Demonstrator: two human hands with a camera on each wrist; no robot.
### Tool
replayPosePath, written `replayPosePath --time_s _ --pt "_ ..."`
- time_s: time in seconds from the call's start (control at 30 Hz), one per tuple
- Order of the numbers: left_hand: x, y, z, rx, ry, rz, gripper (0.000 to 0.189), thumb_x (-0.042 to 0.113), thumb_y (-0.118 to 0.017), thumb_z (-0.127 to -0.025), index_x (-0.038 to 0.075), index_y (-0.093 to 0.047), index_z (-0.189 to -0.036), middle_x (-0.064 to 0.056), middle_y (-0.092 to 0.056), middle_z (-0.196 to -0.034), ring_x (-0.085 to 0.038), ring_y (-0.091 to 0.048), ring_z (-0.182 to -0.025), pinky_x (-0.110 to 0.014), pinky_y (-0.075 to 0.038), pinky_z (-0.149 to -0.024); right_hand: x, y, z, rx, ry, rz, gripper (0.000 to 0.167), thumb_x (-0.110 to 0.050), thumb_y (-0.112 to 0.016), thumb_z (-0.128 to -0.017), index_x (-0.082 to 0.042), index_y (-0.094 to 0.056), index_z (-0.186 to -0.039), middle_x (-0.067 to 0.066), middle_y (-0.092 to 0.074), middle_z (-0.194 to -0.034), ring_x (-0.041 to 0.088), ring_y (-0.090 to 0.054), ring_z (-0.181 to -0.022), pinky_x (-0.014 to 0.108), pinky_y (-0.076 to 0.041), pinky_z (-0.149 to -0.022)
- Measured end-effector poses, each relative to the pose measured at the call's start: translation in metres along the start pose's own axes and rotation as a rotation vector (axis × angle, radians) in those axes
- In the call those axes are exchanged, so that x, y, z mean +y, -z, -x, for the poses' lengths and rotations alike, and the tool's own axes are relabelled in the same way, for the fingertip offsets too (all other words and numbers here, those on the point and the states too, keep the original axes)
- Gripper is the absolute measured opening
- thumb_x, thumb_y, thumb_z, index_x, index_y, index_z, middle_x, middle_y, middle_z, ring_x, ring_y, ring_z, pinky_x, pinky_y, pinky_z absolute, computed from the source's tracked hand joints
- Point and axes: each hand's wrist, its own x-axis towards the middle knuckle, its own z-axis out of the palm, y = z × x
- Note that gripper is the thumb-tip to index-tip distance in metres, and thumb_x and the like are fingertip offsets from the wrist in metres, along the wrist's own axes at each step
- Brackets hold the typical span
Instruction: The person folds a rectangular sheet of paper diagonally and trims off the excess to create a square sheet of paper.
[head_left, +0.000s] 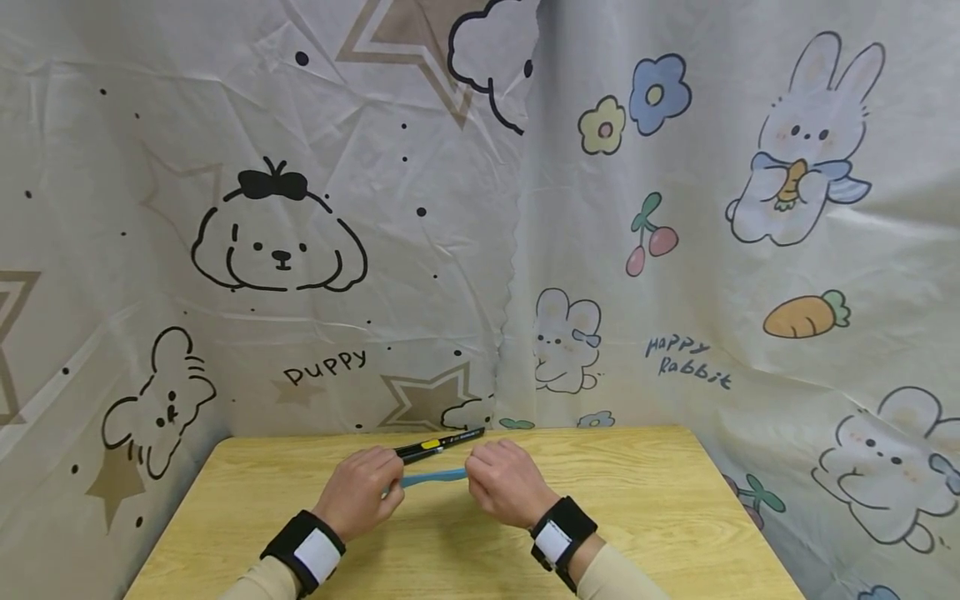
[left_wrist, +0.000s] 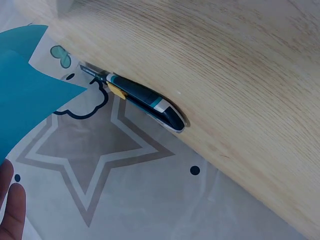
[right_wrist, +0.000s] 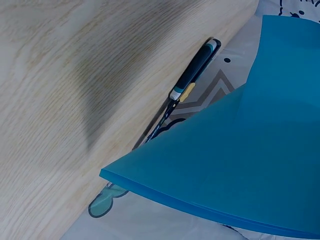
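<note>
A blue sheet of paper [head_left: 435,477] is stretched between my two hands above the table, seen nearly edge-on in the head view. My left hand [head_left: 363,487] grips its left end, and my right hand [head_left: 510,483] pinches the right end. Both wrist views show the sheet broad and bent, with layered edges visible in the right wrist view [right_wrist: 225,165]. Fingertips [left_wrist: 14,210] of the left hand show at the lower left of its wrist view. Behind the paper, a dark utility knife [head_left: 438,446] with a yellow slider lies on the table, touched by neither hand.
The pale wooden table [head_left: 600,500] ends at the back against a hanging cloth [head_left: 420,292] printed with puppies, rabbits and stars. The knife lies along that far edge. More cloth flanks the table on both sides.
</note>
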Motion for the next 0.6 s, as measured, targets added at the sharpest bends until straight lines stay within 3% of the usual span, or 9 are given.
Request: replayPosePath --time_s 0.6 --pt "-0.0078 0.0058 0.0070 -0.027 0.026 -0.046 0.023 0.007 -0.065 -0.069 0.022 -0.046 -0.068 0.014 -0.037 -0.067 -0.003 -0.034 -0.060 -0.022 -0.032 -0.054 0.0050 0.0023 0.0060 0.006 0.000 -0.002 0.018 -0.008 -0.055 -0.082 -0.021 -0.049 -0.070 -0.011 -0.041 -0.069 0.005 -0.044 -0.061 0.021 -0.039 -0.060"
